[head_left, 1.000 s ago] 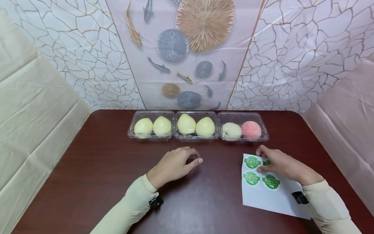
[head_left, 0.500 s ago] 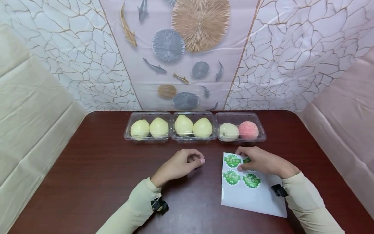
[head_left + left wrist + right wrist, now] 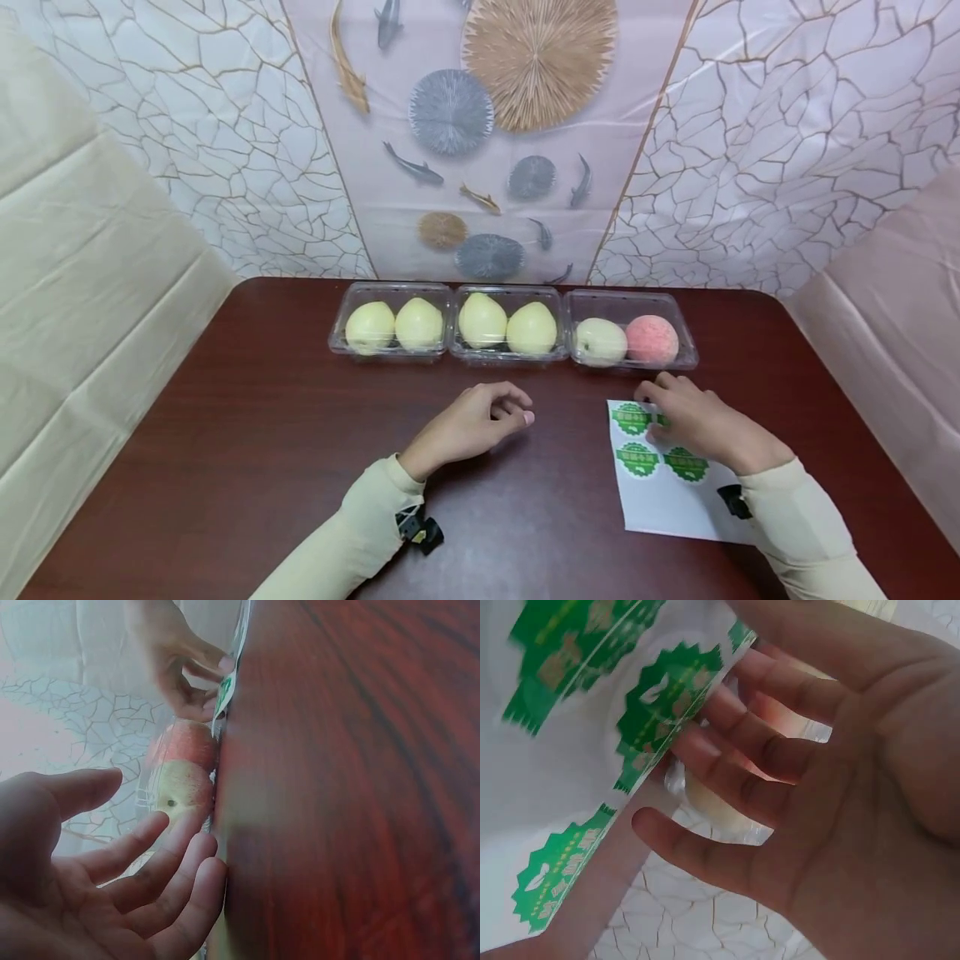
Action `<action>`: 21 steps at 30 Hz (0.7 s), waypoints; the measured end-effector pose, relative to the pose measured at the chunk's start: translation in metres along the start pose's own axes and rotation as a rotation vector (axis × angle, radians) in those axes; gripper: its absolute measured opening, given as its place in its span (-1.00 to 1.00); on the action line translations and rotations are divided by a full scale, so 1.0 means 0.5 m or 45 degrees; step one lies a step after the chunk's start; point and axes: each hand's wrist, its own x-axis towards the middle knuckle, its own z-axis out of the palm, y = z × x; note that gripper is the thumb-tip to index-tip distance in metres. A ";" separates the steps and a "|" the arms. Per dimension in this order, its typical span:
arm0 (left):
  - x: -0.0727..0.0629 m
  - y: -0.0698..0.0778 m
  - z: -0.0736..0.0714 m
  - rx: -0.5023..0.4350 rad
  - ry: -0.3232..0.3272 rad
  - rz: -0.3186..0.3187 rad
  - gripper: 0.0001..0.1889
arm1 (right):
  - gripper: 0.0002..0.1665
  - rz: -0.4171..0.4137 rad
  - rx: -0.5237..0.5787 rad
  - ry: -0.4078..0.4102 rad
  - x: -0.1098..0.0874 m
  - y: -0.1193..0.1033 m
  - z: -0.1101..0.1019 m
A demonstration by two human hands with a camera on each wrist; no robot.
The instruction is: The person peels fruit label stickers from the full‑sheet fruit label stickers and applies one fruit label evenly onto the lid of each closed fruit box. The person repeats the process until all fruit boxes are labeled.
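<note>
My right hand (image 3: 708, 425) holds a white sheet of round green stickers (image 3: 675, 508) by its far edge. The thumb lies over the printed face. In the right wrist view several fingertips disappear behind the sheet's edge, while the little finger (image 3: 697, 851) stands apart from it. My left hand (image 3: 472, 421) hovers or rests near the table's middle, its fingers loosely bent and holding nothing. Beyond the hands, three clear plastic boxes stand in a row. The left box (image 3: 390, 354) and middle box (image 3: 510, 357) each hold two pale yellow fruits; the right box (image 3: 667, 302) holds a pale green fruit (image 3: 602, 340) and a pink one (image 3: 652, 339).
The dark reddish-brown table (image 3: 247, 467) has rounded far corners. A patterned cloth backdrop (image 3: 450, 192) rises behind it, and plain cream cloth (image 3: 82, 275) walls the left side. The boxes stand side by side near the far edge.
The right hand and sticker sheet slid left, then back somewhat right, and the sheet turned slightly. The left hand shifted a little rightward. The boxes' small shifts follow the head camera.
</note>
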 end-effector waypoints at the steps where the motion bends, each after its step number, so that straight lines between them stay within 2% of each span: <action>1: 0.000 0.000 0.001 0.007 0.000 0.013 -0.74 | -0.45 0.008 -0.012 0.003 -0.004 0.004 0.000; 3: 0.001 -0.001 0.002 0.012 0.007 0.035 -0.77 | -0.44 0.019 -0.038 0.012 -0.010 0.009 0.001; 6: 0.001 -0.004 0.003 -0.005 0.021 0.028 -0.78 | -0.44 0.018 -0.092 0.045 -0.011 0.012 -0.002; 9: 0.002 -0.005 0.007 -0.102 0.017 -0.021 -0.75 | -0.61 0.028 -0.128 0.110 -0.014 0.020 -0.012; 11: 0.004 -0.003 0.011 -0.227 0.007 -0.071 -0.72 | -0.77 0.082 -0.084 0.135 -0.018 0.027 -0.025; 13: 0.009 -0.001 0.015 -0.386 0.012 -0.126 -0.69 | -0.79 0.156 -0.018 0.159 -0.024 0.035 -0.042; 16: 0.019 0.003 0.020 -0.610 0.058 -0.208 -0.63 | -0.68 0.278 0.093 0.246 -0.029 0.045 -0.064; 19: 0.031 0.008 0.023 -0.858 0.120 -0.271 -0.53 | -0.52 0.378 0.180 0.432 -0.024 0.049 -0.070; 21: 0.039 0.010 0.024 -1.083 0.166 -0.301 -0.40 | -0.34 0.421 0.258 0.542 -0.011 0.055 -0.066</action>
